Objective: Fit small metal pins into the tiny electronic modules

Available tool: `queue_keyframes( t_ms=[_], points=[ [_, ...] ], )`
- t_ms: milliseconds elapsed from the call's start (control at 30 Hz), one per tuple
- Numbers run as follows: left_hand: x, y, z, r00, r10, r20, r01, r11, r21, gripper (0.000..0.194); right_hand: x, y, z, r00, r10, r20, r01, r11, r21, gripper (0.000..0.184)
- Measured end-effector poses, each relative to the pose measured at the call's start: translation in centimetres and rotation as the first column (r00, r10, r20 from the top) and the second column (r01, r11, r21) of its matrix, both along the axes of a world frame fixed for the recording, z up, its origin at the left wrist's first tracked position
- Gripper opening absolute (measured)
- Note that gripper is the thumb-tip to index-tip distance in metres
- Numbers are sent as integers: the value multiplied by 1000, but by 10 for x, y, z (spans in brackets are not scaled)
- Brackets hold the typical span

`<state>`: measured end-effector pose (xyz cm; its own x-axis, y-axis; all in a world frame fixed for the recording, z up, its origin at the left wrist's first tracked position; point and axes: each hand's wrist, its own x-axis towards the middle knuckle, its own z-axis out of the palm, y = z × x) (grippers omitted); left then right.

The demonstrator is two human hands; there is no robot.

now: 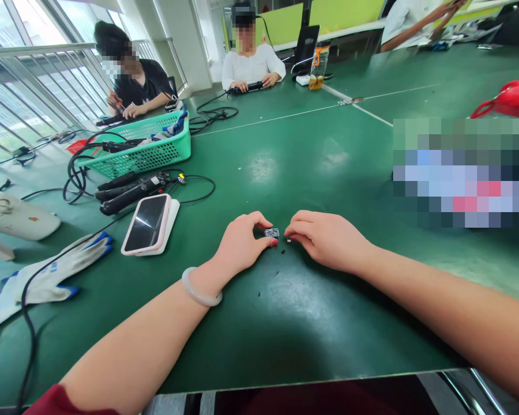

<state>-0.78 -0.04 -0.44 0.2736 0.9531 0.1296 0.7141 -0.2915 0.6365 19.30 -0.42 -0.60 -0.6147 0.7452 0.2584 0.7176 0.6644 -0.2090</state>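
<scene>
Table (242,346) in glossy green stretches out in front, and near its close edge a small patterned board (271,233) sits between the thumb and fingertip of the left hand (244,242), which is clamped on it by the edges. Whether the board touches the surface or is slightly raised, I cannot tell. Just to its right, the right hand (326,237) has its fingertips drawn together at a tiny dark-and-white piece (289,239); how firmly it is gripped is too small to make out. The two hands are near each other but apart, with a narrow gap between them.

A dark speck (283,252) lies just below that gap. A pale bracelet (202,287) circles the left wrist. Further left, a phone (147,225) lies screen up on a white object (169,226), beside black handled tools (132,191) with cables. Behind these stands a mint-green basket (155,153) holding more dark gear, and a white-and-blue glove (58,268) lies at the far left under a black cable (28,320).
</scene>
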Motion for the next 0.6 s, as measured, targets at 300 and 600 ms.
queue_keyframes(
  t_ms=[300, 600],
  points=[
    [0, 0, 0, 996, 93, 3, -93, 994, -51, 20, 4, 6, 1, 994, -58, 88, 72, 984, -161, 18],
    [-2, 2, -2, 996, 83, 18, -82, 996, -25, 18, -10, -5, -2, 995, 102, 15, -98, 982, -163, 17]
  ],
)
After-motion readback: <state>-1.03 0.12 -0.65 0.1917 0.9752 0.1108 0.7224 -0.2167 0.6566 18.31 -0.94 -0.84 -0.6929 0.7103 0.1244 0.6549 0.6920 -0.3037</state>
